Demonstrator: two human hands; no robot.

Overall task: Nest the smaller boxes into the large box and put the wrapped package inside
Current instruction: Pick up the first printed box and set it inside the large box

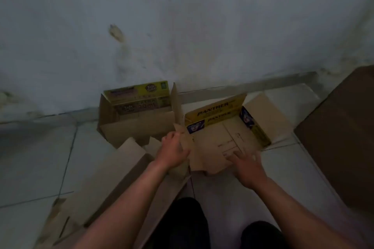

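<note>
An open cardboard box with yellow Panther print (226,125) lies on the tiled floor right of centre, its flaps spread. My left hand (174,150) grips its near-left flap. My right hand (248,164) rests flat, fingers spread, on the near flap. A second open box with green and yellow print (137,119) stands against the wall to the left. A large brown box (113,186) lies at the lower left under my left forearm. No wrapped package is in view.
A grey stained wall (182,26) rises just behind the boxes. A big brown cardboard surface (344,131) fills the right edge. My dark-trousered knees (188,226) are at the bottom. Pale floor tiles (36,157) lie at the left.
</note>
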